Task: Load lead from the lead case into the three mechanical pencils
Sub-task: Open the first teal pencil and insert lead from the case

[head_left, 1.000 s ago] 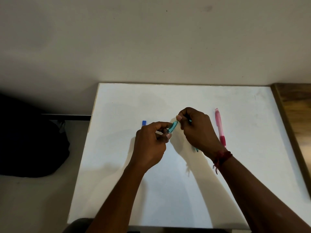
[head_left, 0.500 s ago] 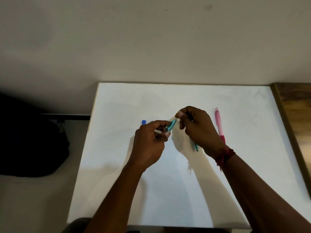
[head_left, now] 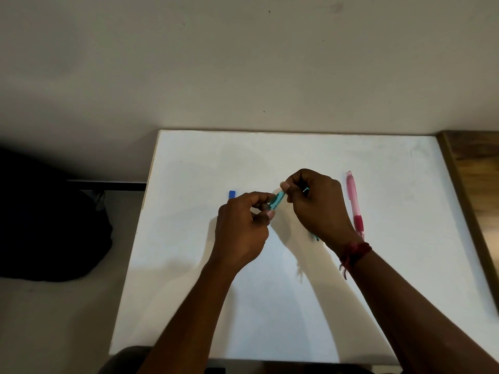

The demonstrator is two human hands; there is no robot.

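Barely anything's moved in the last half second. Both hands still hang over the white worktop (head_left: 270,306) with the lead case (head_left: 277,202) between them.

Count: one case, three pencils.

The case is small, see-through teal and tilted. The left hand (head_left: 243,228) has its grip curled round the lower end. The right hand (head_left: 320,209) has its grip pinched tight on the upper end.

The pink pencil (head_left: 353,201) lies just right of the right hand. The teal pencil (head_left: 315,237) pokes its tip out beneath that hand, and I can't tell if it's held. Only the end of the blue pencil (head_left: 232,194) shows, behind the left hand.
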